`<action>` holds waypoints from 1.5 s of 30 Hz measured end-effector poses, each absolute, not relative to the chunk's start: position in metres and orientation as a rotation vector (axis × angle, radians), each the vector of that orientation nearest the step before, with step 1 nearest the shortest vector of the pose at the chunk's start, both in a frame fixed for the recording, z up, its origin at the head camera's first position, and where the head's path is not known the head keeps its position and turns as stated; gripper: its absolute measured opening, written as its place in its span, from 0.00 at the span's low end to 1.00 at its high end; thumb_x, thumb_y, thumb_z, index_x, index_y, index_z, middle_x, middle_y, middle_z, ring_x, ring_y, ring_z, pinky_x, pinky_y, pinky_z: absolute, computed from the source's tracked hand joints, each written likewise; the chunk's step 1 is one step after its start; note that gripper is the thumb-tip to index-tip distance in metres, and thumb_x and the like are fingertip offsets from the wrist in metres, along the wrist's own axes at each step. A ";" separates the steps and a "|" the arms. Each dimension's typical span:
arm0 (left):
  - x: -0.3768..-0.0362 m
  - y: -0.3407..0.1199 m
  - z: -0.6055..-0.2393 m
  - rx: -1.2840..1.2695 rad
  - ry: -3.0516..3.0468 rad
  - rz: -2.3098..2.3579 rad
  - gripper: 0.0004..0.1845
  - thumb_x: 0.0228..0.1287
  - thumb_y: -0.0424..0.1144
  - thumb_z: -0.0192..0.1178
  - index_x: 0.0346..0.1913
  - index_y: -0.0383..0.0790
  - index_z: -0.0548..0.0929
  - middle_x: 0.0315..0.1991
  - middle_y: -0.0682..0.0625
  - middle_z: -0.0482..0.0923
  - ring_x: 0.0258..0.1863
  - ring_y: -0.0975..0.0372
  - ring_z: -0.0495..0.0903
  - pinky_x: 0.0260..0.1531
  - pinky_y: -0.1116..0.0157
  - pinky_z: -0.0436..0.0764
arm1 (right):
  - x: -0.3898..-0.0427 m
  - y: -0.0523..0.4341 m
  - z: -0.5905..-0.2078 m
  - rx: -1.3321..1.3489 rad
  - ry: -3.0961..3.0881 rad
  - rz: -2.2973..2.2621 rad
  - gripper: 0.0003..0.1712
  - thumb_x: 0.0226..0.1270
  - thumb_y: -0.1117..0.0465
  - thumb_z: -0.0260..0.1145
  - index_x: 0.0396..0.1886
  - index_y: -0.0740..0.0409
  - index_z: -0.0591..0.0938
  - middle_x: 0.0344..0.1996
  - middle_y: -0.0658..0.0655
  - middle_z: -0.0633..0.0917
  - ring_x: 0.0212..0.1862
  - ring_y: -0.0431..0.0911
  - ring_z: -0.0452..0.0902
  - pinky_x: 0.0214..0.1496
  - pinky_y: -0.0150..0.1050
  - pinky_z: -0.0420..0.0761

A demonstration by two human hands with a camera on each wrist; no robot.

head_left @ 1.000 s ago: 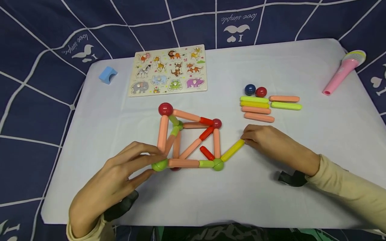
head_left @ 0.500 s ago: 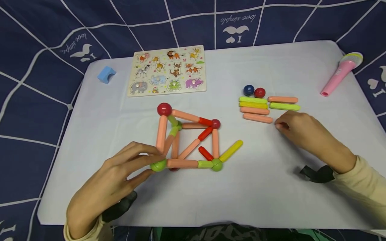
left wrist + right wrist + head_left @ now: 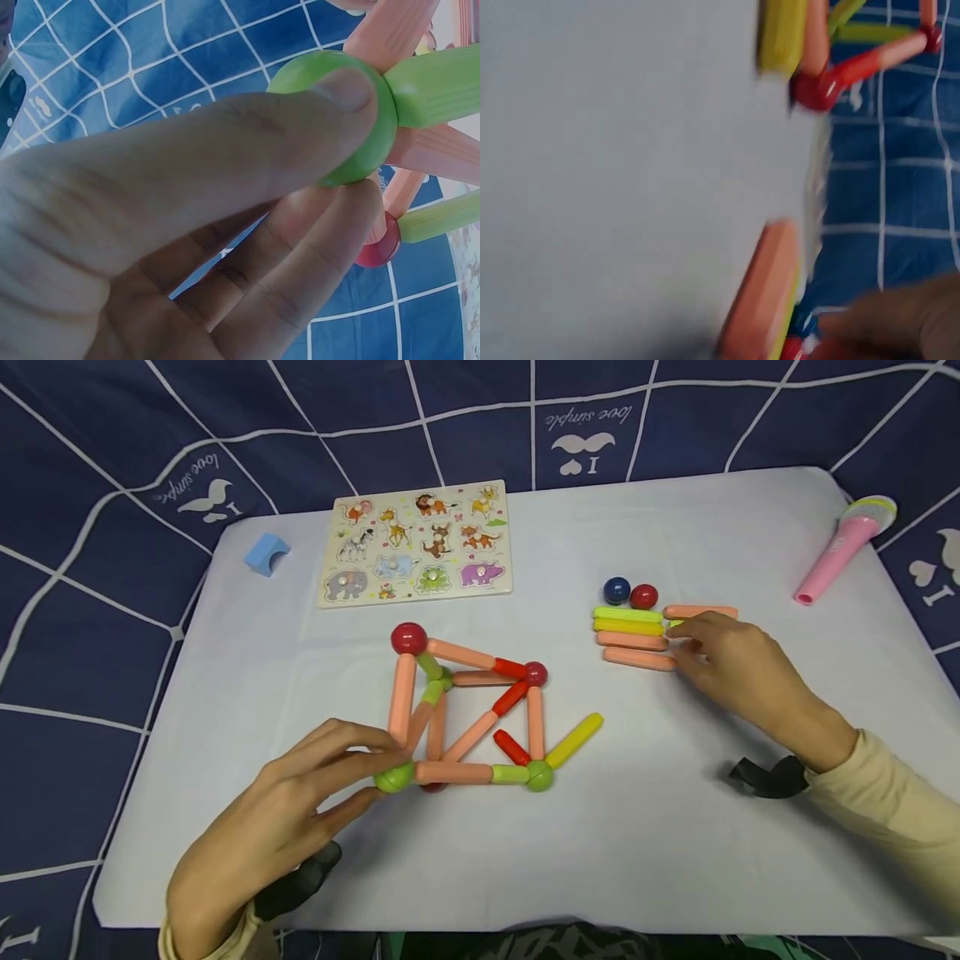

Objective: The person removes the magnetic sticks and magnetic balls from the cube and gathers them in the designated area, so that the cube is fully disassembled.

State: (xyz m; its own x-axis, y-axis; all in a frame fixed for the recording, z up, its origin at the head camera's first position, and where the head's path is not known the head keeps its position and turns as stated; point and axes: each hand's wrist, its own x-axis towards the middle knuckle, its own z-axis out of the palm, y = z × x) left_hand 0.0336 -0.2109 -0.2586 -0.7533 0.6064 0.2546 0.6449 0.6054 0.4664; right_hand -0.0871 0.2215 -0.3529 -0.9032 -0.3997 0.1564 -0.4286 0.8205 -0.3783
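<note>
My left hand [image 3: 281, 814] pinches a green ball [image 3: 334, 154] at the near left corner of a frame of magnetic rods and balls. Thumb and fingers lie on opposite sides of it in the left wrist view. A yellow rod [image 3: 574, 740] and a short red rod [image 3: 512, 747] stick out from the frame's near right green ball [image 3: 539, 776]. My right hand [image 3: 750, 685] is over the loose rods, thumb and index finger apart. Its fingertips are at a light green rod [image 3: 675, 623], mostly hidden beneath them. Beside the thumb lies a salmon rod [image 3: 638, 658].
Further loose rods, among them a yellow one [image 3: 628, 627], lie side by side. Behind them are a blue ball [image 3: 617, 591] and a red ball [image 3: 643, 597]. An animal puzzle board [image 3: 416, 545], a blue block [image 3: 266, 554] and a pink toy microphone [image 3: 843, 552] sit farther back.
My right hand let go of the yellow rod, which stays on the frame, and moved right and away from me to the loose rods. The left hand keeps its hold.
</note>
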 end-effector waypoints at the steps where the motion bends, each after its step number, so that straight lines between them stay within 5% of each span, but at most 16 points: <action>1: 0.034 -0.211 -0.259 -1.072 -2.751 -0.844 0.35 0.34 0.18 0.77 0.50 0.47 0.86 0.52 0.57 0.78 0.50 0.64 0.77 0.50 0.83 0.72 | -0.083 0.215 -0.351 0.766 -2.921 0.640 0.18 0.56 0.69 0.74 0.48 0.65 0.85 0.43 0.60 0.84 0.42 0.52 0.80 0.44 0.53 0.82; 6: 0.035 -0.212 -0.259 -1.070 -2.745 -0.854 0.34 0.35 0.18 0.76 0.51 0.45 0.85 0.53 0.56 0.78 0.50 0.64 0.77 0.50 0.82 0.72 | -0.059 0.172 -0.359 1.405 -2.816 0.700 0.25 0.54 0.59 0.79 0.53 0.56 0.85 0.48 0.50 0.85 0.53 0.46 0.79 0.54 0.46 0.81; 10: 0.034 -0.212 -0.259 -1.070 -2.758 -0.852 0.33 0.36 0.19 0.76 0.50 0.46 0.86 0.53 0.56 0.78 0.51 0.65 0.76 0.50 0.82 0.72 | -0.047 0.145 -0.373 1.638 -2.701 0.686 0.22 0.56 0.57 0.77 0.51 0.55 0.85 0.45 0.47 0.86 0.49 0.43 0.80 0.52 0.41 0.82; 16: 0.032 -0.211 -0.257 -1.085 -2.783 -0.843 0.31 0.39 0.20 0.76 0.50 0.47 0.86 0.53 0.58 0.77 0.52 0.66 0.75 0.50 0.81 0.73 | -0.043 0.134 -0.382 1.641 -2.645 0.616 0.20 0.56 0.54 0.77 0.48 0.53 0.86 0.40 0.46 0.86 0.46 0.42 0.80 0.49 0.39 0.81; 29: 0.031 -0.204 -0.256 -1.101 -2.776 -0.865 0.35 0.36 0.19 0.77 0.52 0.47 0.85 0.53 0.57 0.77 0.50 0.64 0.77 0.52 0.82 0.71 | -0.040 0.146 -0.380 1.707 -2.684 0.450 0.22 0.61 0.59 0.73 0.55 0.51 0.81 0.47 0.46 0.83 0.49 0.43 0.75 0.46 0.36 0.79; 45: 0.029 -0.192 -0.255 -1.123 -2.822 -0.726 0.32 0.39 0.23 0.78 0.52 0.47 0.86 0.52 0.60 0.77 0.51 0.67 0.75 0.52 0.82 0.71 | -0.034 0.159 -0.382 1.451 -2.770 0.535 0.20 0.61 0.63 0.73 0.53 0.55 0.82 0.41 0.47 0.82 0.43 0.42 0.73 0.45 0.35 0.80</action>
State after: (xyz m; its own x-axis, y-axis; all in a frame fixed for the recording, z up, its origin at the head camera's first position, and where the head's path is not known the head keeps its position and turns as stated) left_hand 0.0292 -0.1915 -0.2546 -0.7410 0.6456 0.1845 0.6545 0.6331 0.4133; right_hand -0.0339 0.1585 -0.3823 -0.5813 -0.8037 0.1271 -0.7932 0.5249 -0.3089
